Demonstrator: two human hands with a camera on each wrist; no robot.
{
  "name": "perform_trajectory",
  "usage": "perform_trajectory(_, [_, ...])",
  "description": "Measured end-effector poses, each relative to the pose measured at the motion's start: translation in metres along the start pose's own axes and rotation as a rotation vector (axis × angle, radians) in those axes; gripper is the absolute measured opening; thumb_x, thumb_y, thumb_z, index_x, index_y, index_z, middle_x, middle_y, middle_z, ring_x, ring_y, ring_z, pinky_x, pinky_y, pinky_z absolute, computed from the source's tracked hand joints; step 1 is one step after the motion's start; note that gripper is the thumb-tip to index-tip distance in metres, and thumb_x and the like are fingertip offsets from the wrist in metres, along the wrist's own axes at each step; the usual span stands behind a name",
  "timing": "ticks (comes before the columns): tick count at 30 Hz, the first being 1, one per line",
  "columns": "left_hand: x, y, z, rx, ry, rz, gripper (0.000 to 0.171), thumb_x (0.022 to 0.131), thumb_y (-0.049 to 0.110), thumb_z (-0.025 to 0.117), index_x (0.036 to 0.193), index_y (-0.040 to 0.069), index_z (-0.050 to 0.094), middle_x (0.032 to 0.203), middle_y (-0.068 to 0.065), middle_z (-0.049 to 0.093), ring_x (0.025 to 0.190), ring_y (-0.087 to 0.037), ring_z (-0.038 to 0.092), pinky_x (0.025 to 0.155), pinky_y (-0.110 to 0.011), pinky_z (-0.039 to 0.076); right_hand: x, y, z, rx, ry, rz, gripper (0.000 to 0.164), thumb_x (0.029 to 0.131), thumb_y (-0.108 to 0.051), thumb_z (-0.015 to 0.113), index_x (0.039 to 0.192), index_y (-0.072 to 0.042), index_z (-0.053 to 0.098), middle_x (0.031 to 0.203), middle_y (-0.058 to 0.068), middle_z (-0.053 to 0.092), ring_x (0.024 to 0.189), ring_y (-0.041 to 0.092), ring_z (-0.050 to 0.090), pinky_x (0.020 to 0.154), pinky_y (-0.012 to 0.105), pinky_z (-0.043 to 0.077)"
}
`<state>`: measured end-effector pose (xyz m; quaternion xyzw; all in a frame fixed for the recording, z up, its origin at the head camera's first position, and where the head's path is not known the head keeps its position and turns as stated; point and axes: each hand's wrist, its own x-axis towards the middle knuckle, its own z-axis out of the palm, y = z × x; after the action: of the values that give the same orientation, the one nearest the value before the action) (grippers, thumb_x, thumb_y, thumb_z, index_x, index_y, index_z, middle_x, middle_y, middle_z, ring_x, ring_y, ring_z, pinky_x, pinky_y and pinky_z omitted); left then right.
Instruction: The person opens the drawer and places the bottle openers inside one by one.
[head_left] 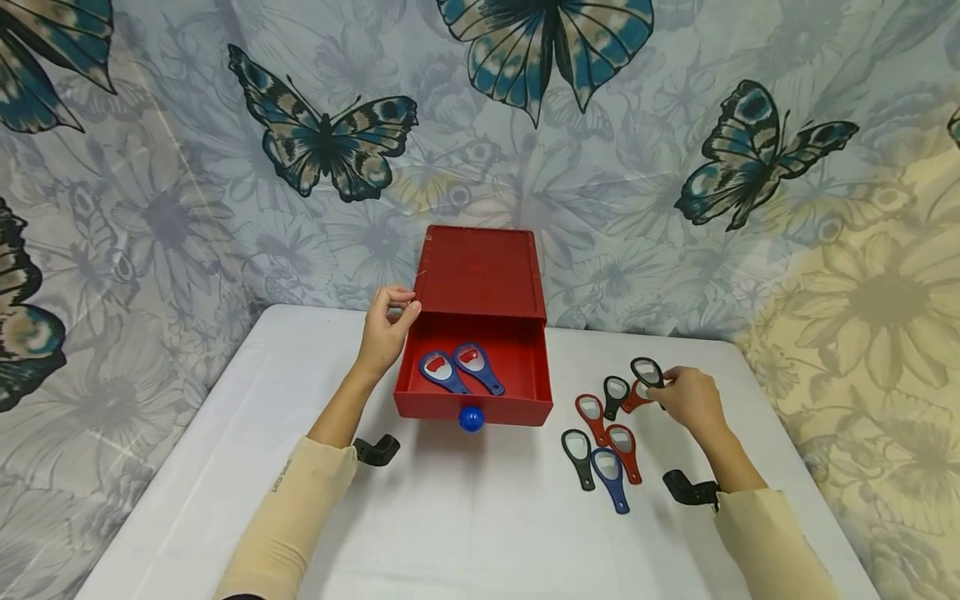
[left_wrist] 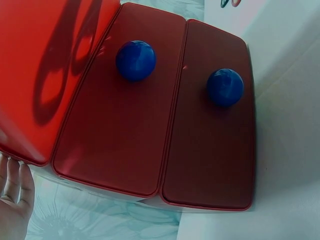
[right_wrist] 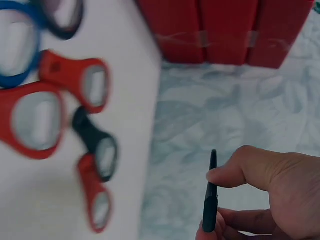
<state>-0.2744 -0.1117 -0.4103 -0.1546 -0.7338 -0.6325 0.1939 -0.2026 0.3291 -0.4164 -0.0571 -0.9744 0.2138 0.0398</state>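
A red drawer box (head_left: 480, 271) stands on the table with its top drawer (head_left: 431, 406) pulled out. Two blue magnifying glasses (head_left: 487, 380) lie inside that drawer; in the left wrist view their dark outlines show through its red plastic (left_wrist: 20, 75). At the box's left side, my left hand (head_left: 385, 333) rests its fingers along the edge. My right hand (head_left: 692, 402) pinches a black magnifying glass (right_wrist: 210, 210) between thumb and fingers, raised over the others. Below and left of it lie red magnifying glasses (head_left: 632, 469), black ones (head_left: 586, 477) and a blue one (head_left: 618, 498).
Blue round knobs (left_wrist: 136, 61) stick out from the lower drawers, which are pushed in. A white cloth (head_left: 465, 533) covers the table. Behind it hangs a butterfly-patterned backdrop (head_left: 600, 192). Black camera mounts (head_left: 377, 451) sit at both wrists.
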Motion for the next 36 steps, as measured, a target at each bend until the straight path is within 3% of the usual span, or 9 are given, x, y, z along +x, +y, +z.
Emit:
perform_trajectory(5, [-0.001, 0.0, 0.001, 0.002, 0.002, 0.01, 0.021, 0.095, 0.009, 0.058, 0.107, -0.007, 0.054, 0.121, -0.021, 0.053, 0.093, -0.004, 0.05, 0.082, -0.025, 0.048, 0.007, -0.025, -0.018, 0.0, 0.052, -0.09, 0.042, 0.079, -0.016, 0.07, 0.102, 0.019, 0.064, 0.077, 0.024, 0.068, 0.067, 0.033, 0.062, 0.058, 0.04, 0.048])
perform_trajectory(12, [0.0, 0.003, 0.0, 0.011, 0.001, -0.02, 0.019, 0.096, 0.005, 0.057, 0.109, -0.009, 0.053, 0.124, -0.022, 0.051, 0.093, 0.0, 0.05, 0.08, -0.017, 0.045, 0.016, -0.061, -0.039, 0.038, 0.077, -0.124, 0.04, 0.081, -0.017, 0.071, 0.106, 0.014, 0.065, 0.084, 0.021, 0.068, 0.072, 0.03, 0.061, 0.063, 0.039, 0.048])
perform_trajectory(17, [-0.005, 0.024, -0.001, 0.019, -0.002, -0.012, 0.02, 0.095, 0.0, 0.055, 0.108, -0.014, 0.051, 0.122, -0.028, 0.05, 0.091, 0.002, 0.048, 0.079, -0.017, 0.045, 0.022, -0.086, -0.046, 0.098, 0.061, -0.129, 0.041, 0.082, -0.018, 0.07, 0.111, 0.011, 0.065, 0.091, 0.021, 0.069, 0.079, 0.031, 0.064, 0.074, 0.046, 0.051])
perform_trajectory(20, [-0.008, 0.037, -0.001, 0.024, -0.012, -0.004, 0.02, 0.095, 0.0, 0.054, 0.107, -0.015, 0.05, 0.12, -0.029, 0.05, 0.09, 0.002, 0.048, 0.08, -0.019, 0.046, 0.024, -0.099, -0.049, 0.112, 0.053, -0.135, 0.042, 0.082, -0.019, 0.069, 0.113, 0.01, 0.066, 0.092, 0.02, 0.069, 0.078, 0.03, 0.065, 0.073, 0.044, 0.051])
perform_trajectory(23, [-0.01, 0.04, 0.0, 0.021, -0.016, -0.004, 0.02, 0.095, 0.0, 0.054, 0.108, -0.015, 0.051, 0.12, -0.029, 0.05, 0.091, 0.001, 0.049, 0.08, -0.02, 0.046, 0.024, -0.114, -0.052, 0.113, 0.058, -0.159, 0.04, 0.082, -0.019, 0.069, 0.112, 0.007, 0.067, 0.089, 0.017, 0.07, 0.077, 0.028, 0.065, 0.072, 0.039, 0.049])
perform_trajectory(30, [-0.012, 0.038, -0.001, 0.021, -0.014, -0.007, 0.02, 0.095, 0.0, 0.055, 0.107, -0.015, 0.051, 0.119, -0.029, 0.051, 0.09, 0.001, 0.048, 0.078, -0.015, 0.045, 0.017, -0.147, -0.059, 0.167, 0.058, -0.234, 0.035, 0.08, -0.016, 0.07, 0.107, 0.006, 0.069, 0.085, 0.014, 0.07, 0.079, 0.027, 0.066, 0.069, 0.029, 0.047])
perform_trajectory(36, [-0.01, 0.037, -0.001, 0.014, -0.01, -0.008, 0.019, 0.095, 0.0, 0.056, 0.107, -0.015, 0.051, 0.12, -0.028, 0.051, 0.091, 0.001, 0.048, 0.079, -0.014, 0.044, 0.011, -0.167, -0.061, 0.183, 0.039, -0.296, 0.032, 0.081, -0.014, 0.069, 0.106, 0.005, 0.068, 0.084, 0.013, 0.068, 0.079, 0.024, 0.064, 0.069, 0.028, 0.047])
